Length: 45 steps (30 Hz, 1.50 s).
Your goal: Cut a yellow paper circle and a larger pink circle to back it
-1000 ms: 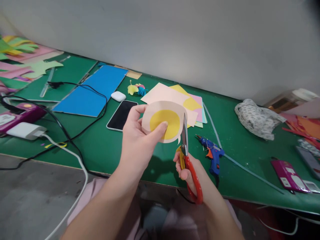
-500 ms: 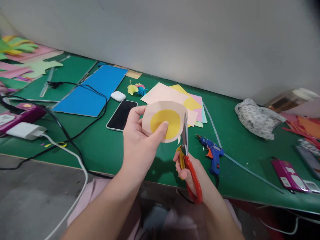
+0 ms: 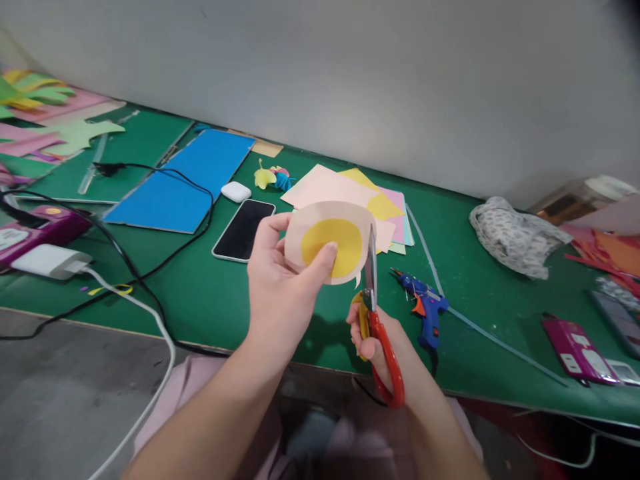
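Observation:
My left hand [image 3: 287,287] pinches a pale pink paper piece [image 3: 320,211] together with a yellow paper disc [image 3: 345,243] lying on it, thumb on the disc. The pink paper forms a rounded border around the yellow. In my right hand [image 3: 377,347] are scissors [image 3: 393,373] with one red and one yellow handle. Their blades point up and meet the right edge of the pink paper. A thin curled sliver hangs at the lower right edge, by the blades.
Behind the hands lie stacked coloured papers [image 3: 320,183]. A phone [image 3: 244,230], white case [image 3: 236,192] and blue board [image 3: 185,180] are to the left, with cables. On the right are a glue gun [image 3: 425,307], patterned cloth [image 3: 515,237] and purple power strip [image 3: 580,350].

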Each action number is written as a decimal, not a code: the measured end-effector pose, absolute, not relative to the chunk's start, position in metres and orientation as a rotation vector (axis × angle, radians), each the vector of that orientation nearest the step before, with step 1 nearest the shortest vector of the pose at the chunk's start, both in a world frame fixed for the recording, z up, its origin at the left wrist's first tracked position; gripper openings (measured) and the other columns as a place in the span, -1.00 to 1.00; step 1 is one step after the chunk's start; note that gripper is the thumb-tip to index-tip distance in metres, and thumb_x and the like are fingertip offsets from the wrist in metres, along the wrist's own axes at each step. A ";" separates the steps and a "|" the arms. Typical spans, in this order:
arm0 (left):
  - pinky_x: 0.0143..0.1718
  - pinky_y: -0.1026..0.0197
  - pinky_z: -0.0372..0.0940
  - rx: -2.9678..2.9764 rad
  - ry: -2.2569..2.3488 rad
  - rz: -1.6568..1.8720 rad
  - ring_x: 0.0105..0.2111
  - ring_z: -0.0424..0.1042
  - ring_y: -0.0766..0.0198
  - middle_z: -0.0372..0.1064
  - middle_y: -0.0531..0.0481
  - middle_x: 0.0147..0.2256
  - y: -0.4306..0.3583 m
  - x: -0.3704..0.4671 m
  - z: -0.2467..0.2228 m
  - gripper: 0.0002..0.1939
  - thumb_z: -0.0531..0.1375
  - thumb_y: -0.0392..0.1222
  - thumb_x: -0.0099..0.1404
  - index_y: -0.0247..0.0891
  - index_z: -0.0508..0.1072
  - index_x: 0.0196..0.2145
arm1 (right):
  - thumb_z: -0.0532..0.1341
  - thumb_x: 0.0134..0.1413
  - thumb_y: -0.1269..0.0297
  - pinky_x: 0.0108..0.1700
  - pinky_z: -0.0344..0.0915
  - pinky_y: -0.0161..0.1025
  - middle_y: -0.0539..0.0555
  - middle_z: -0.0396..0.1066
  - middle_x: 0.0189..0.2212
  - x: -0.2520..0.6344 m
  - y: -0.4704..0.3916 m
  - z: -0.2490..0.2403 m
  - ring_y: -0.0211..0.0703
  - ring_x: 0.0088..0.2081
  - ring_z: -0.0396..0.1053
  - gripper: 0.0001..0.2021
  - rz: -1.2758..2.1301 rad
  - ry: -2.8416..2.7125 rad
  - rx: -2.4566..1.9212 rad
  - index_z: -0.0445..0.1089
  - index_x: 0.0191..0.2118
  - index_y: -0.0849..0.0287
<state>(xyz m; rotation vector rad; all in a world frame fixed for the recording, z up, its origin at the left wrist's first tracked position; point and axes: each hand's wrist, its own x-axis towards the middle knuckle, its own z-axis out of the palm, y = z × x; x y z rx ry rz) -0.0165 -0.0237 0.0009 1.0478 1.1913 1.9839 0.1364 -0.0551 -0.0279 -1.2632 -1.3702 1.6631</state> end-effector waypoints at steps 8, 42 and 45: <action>-0.35 0.30 0.43 1.057 1.182 1.993 -0.35 0.47 0.34 0.40 0.08 -0.27 -0.026 -0.015 0.001 -0.63 0.38 -0.24 0.07 -0.18 0.33 -0.20 | 0.27 -0.42 -0.45 -0.52 0.04 -0.33 -0.12 0.08 -0.62 0.136 -0.055 -0.025 -0.31 -0.58 0.06 -0.30 1.661 -1.350 -1.274 0.25 -0.36 0.12; -0.43 0.25 0.41 1.019 1.137 1.894 -0.42 0.49 0.29 0.44 0.11 -0.36 -0.023 -0.025 0.005 -0.61 0.38 -0.26 0.04 -0.16 0.31 -0.20 | 0.18 -0.11 -0.37 -0.50 0.02 -0.31 -0.08 0.24 -0.59 0.148 -0.057 -0.041 -0.29 -0.58 0.09 -0.43 1.575 -1.597 -1.308 0.24 -0.31 0.09; -0.44 0.22 0.42 1.028 1.135 1.874 -0.43 0.50 0.26 0.43 0.10 -0.36 -0.022 -0.027 0.006 -0.61 0.38 -0.26 0.04 -0.14 0.31 -0.22 | 0.16 -0.10 -0.38 -0.50 0.03 -0.31 -0.07 0.26 -0.59 0.150 -0.056 -0.043 -0.29 -0.58 0.06 -0.43 1.538 -1.638 -1.312 0.23 -0.31 0.09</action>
